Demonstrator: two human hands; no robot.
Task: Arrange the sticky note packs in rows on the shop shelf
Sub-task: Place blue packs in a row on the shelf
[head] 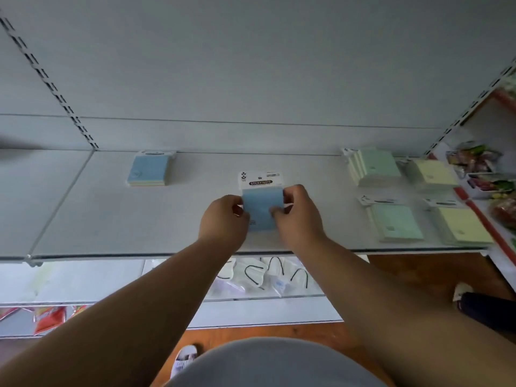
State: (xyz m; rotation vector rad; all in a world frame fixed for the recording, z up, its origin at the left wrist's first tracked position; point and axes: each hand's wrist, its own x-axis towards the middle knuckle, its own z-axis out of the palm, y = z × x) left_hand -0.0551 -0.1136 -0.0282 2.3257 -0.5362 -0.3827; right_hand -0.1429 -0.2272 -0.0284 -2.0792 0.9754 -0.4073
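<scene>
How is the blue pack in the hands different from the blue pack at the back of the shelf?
The held blue pack is pinched at its sides by the left hand and right hand; the back blue pack lies untouched on the shelf. The held one sits mid-shelf, nearer the front; the other is far left by the back wall. The held one's "STICKY NOTE" header reads clearly; the other's is blurred. Both are blue with white headers.
</scene>
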